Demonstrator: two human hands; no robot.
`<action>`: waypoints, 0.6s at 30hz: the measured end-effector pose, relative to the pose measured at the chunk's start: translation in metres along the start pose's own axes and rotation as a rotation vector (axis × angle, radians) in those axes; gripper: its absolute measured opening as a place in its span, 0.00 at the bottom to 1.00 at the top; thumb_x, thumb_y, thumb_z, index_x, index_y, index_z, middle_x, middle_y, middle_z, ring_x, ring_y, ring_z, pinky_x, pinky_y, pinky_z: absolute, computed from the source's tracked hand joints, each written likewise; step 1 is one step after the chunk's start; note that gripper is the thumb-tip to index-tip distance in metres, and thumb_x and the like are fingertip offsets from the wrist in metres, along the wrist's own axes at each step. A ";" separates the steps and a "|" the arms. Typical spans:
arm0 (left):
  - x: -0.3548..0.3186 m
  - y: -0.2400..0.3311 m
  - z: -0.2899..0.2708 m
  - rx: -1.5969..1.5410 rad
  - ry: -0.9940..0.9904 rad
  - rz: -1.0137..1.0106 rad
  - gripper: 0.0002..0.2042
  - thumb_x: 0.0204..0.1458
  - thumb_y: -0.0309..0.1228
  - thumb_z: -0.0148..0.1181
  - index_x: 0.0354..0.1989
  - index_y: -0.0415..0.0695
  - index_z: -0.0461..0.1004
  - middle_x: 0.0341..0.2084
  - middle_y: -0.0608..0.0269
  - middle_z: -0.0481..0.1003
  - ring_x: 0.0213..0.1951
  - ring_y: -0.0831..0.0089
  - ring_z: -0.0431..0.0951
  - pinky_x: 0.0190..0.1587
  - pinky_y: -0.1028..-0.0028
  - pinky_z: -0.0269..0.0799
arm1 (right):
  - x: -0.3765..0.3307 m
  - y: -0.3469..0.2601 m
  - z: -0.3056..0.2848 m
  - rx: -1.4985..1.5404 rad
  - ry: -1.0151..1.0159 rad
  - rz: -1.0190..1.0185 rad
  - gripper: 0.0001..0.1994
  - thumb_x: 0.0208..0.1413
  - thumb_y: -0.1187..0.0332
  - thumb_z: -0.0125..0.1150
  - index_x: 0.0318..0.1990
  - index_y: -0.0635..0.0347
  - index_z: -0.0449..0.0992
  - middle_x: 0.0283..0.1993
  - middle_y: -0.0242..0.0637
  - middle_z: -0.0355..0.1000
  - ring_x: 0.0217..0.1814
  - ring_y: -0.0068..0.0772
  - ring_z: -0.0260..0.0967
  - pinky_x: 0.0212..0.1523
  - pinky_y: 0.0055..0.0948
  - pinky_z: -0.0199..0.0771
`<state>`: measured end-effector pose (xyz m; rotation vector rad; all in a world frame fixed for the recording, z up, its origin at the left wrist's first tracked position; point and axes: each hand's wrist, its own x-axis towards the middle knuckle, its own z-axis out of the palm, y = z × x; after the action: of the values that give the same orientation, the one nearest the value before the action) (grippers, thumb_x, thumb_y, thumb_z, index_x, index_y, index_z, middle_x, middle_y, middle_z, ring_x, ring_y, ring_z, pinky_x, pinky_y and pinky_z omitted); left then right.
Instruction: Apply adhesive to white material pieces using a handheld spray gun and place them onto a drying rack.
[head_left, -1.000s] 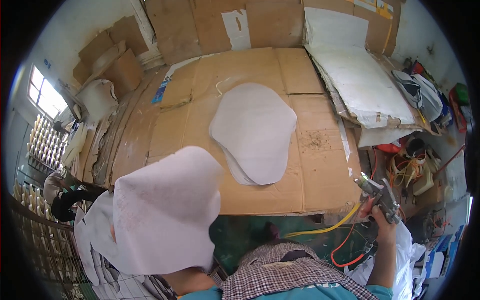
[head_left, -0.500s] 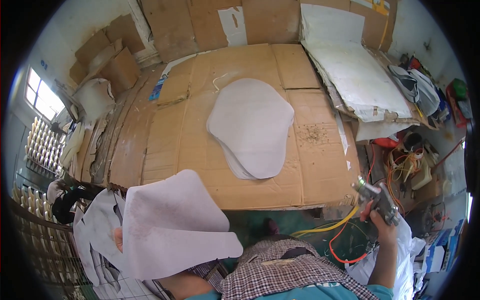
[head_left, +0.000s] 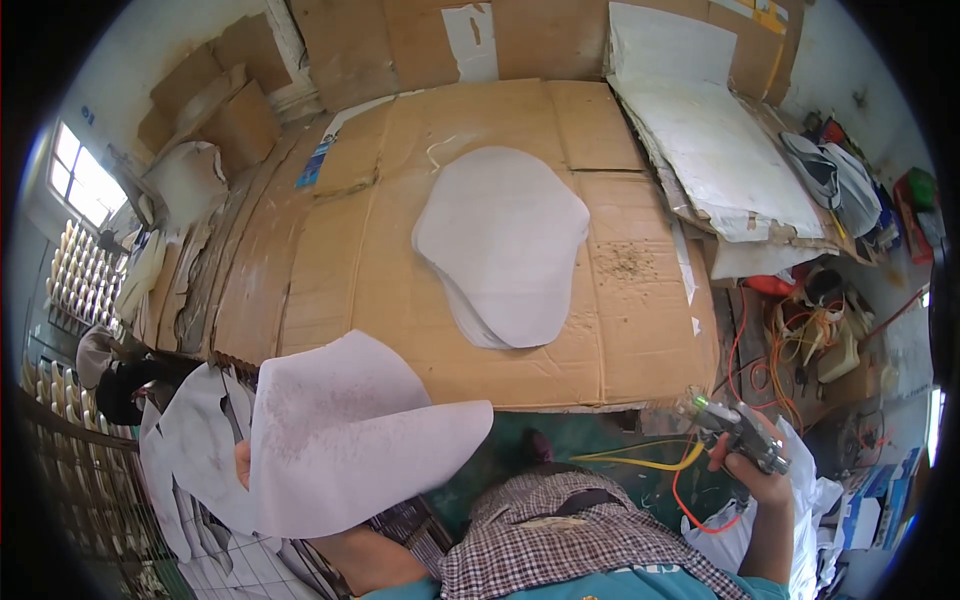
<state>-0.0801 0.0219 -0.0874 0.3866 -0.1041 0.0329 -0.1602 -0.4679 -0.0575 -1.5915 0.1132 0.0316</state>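
Pale sheets [head_left: 505, 240] are already stacked mid-tabletop [head_left: 650, 350] — at least two, going by the edges. The held sheet [head_left: 345, 440] isn't on there; left hand [head_left: 243, 465], mostly hidden, grips its edge. Right hand [head_left: 762, 475]'s wrapped round a spray gun [head_left: 735, 425] — more cut pieces [head_left: 205, 425] lie off left.

Bright window [head_left: 88, 175] at left, green floor [head_left: 508, 450] below cardboard-topped table [head_left: 645, 350], pale wall [head_left: 845, 75] at right.
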 end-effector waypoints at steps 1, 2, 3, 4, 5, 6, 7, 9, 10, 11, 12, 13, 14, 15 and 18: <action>-0.005 -0.006 0.000 -0.012 -0.007 -0.005 0.25 0.49 0.42 0.44 0.49 0.32 0.64 0.47 0.44 0.67 0.47 0.54 0.68 0.51 0.57 0.62 | 0.008 0.002 0.005 -0.002 -0.003 -0.001 0.25 0.44 0.72 0.60 0.52 0.67 0.61 0.30 0.36 0.69 0.29 0.26 0.69 0.32 0.25 0.70; -0.002 -0.002 -0.001 -0.023 -0.014 -0.009 0.25 0.49 0.42 0.44 0.49 0.32 0.64 0.47 0.44 0.67 0.47 0.54 0.68 0.51 0.57 0.62 | 0.017 0.004 0.010 0.017 0.018 -0.014 0.25 0.44 0.72 0.60 0.51 0.67 0.62 0.30 0.36 0.69 0.29 0.26 0.69 0.32 0.25 0.70; -0.002 0.001 -0.001 -0.032 -0.020 -0.010 0.25 0.49 0.42 0.44 0.49 0.32 0.63 0.47 0.44 0.67 0.47 0.53 0.68 0.51 0.57 0.62 | 0.026 0.006 0.015 0.038 0.034 -0.026 0.24 0.44 0.73 0.59 0.51 0.68 0.62 0.30 0.36 0.69 0.30 0.27 0.69 0.32 0.25 0.70; -0.003 0.001 0.000 -0.040 -0.026 -0.012 0.25 0.49 0.41 0.44 0.49 0.32 0.63 0.47 0.44 0.67 0.47 0.53 0.68 0.52 0.56 0.62 | 0.034 0.006 0.021 0.065 0.056 -0.050 0.21 0.45 0.73 0.58 0.49 0.67 0.63 0.30 0.36 0.69 0.29 0.26 0.68 0.32 0.25 0.69; -0.003 0.000 -0.003 -0.038 -0.025 -0.006 0.25 0.49 0.41 0.44 0.49 0.32 0.63 0.47 0.44 0.67 0.47 0.53 0.68 0.52 0.56 0.62 | 0.041 0.010 0.020 0.066 0.050 -0.051 0.21 0.45 0.73 0.58 0.49 0.67 0.63 0.30 0.36 0.69 0.29 0.26 0.68 0.32 0.25 0.69; -0.005 0.001 -0.008 -0.062 -0.026 0.016 0.26 0.49 0.42 0.44 0.49 0.32 0.63 0.48 0.44 0.67 0.47 0.53 0.68 0.51 0.56 0.62 | 0.049 0.014 0.021 0.006 0.105 -0.067 0.21 0.46 0.70 0.58 0.48 0.67 0.63 0.29 0.36 0.68 0.28 0.27 0.68 0.31 0.26 0.69; -0.005 0.000 -0.010 -0.087 -0.031 0.031 0.27 0.48 0.43 0.45 0.49 0.31 0.63 0.48 0.44 0.66 0.47 0.53 0.68 0.51 0.56 0.62 | 0.053 0.016 0.020 -0.055 0.169 -0.083 0.20 0.46 0.68 0.58 0.47 0.66 0.64 0.28 0.36 0.68 0.27 0.27 0.68 0.31 0.26 0.69; -0.004 -0.004 -0.008 -0.051 -0.012 0.026 0.27 0.48 0.43 0.45 0.49 0.32 0.64 0.48 0.44 0.67 0.47 0.53 0.68 0.51 0.56 0.62 | 0.060 0.012 0.016 -0.065 0.204 -0.089 0.17 0.47 0.68 0.57 0.44 0.66 0.66 0.28 0.36 0.68 0.27 0.27 0.68 0.31 0.26 0.69; -0.003 -0.006 -0.007 -0.015 0.004 0.022 0.27 0.48 0.44 0.45 0.49 0.32 0.64 0.48 0.44 0.67 0.47 0.53 0.69 0.51 0.56 0.62 | 0.062 0.009 0.015 -0.075 0.241 -0.099 0.13 0.47 0.69 0.56 0.40 0.66 0.68 0.27 0.36 0.68 0.27 0.27 0.68 0.31 0.26 0.69; -0.002 -0.008 -0.006 -0.014 0.003 0.018 0.27 0.48 0.44 0.45 0.49 0.32 0.64 0.48 0.44 0.67 0.47 0.53 0.69 0.51 0.56 0.62 | 0.063 0.008 0.014 -0.086 0.278 -0.108 0.10 0.47 0.69 0.55 0.36 0.66 0.69 0.27 0.35 0.69 0.27 0.27 0.68 0.31 0.26 0.69; -0.002 -0.009 -0.006 -0.011 0.006 0.038 0.27 0.48 0.44 0.45 0.49 0.33 0.64 0.47 0.45 0.67 0.47 0.53 0.69 0.51 0.57 0.63 | 0.061 0.010 0.012 -0.113 0.318 -0.158 0.09 0.47 0.70 0.55 0.35 0.66 0.70 0.26 0.35 0.69 0.27 0.27 0.68 0.31 0.26 0.69; -0.001 -0.012 -0.004 -0.011 0.008 0.060 0.27 0.48 0.44 0.45 0.49 0.33 0.64 0.47 0.46 0.68 0.46 0.54 0.69 0.50 0.57 0.63 | 0.059 0.009 0.008 -0.116 0.321 -0.159 0.09 0.47 0.70 0.55 0.35 0.66 0.70 0.26 0.35 0.69 0.27 0.27 0.68 0.31 0.26 0.69; 0.001 -0.012 0.000 -0.014 0.008 0.057 0.27 0.48 0.44 0.45 0.49 0.33 0.64 0.47 0.46 0.68 0.46 0.54 0.69 0.50 0.57 0.63 | 0.053 0.009 0.004 -0.120 0.331 -0.139 0.09 0.47 0.70 0.56 0.35 0.66 0.70 0.26 0.35 0.69 0.26 0.26 0.68 0.31 0.26 0.69; 0.004 -0.010 0.006 0.011 0.063 0.006 0.26 0.47 0.44 0.45 0.47 0.34 0.66 0.45 0.47 0.69 0.45 0.55 0.70 0.49 0.58 0.65 | 0.047 0.009 0.000 -0.125 0.341 -0.119 0.10 0.47 0.70 0.56 0.36 0.65 0.70 0.26 0.35 0.69 0.26 0.26 0.68 0.31 0.26 0.69; 0.002 -0.013 0.003 0.108 0.137 0.051 0.24 0.47 0.43 0.44 0.44 0.34 0.68 0.42 0.49 0.71 0.42 0.57 0.71 0.45 0.61 0.68 | 0.027 0.006 -0.010 -0.152 0.214 -0.068 0.16 0.46 0.69 0.58 0.42 0.67 0.66 0.27 0.35 0.68 0.27 0.26 0.68 0.32 0.24 0.69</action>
<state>-0.0781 0.0091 -0.0892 0.4879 0.0233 0.1159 -0.1343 -0.4790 -0.0661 -1.7464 0.2272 -0.1879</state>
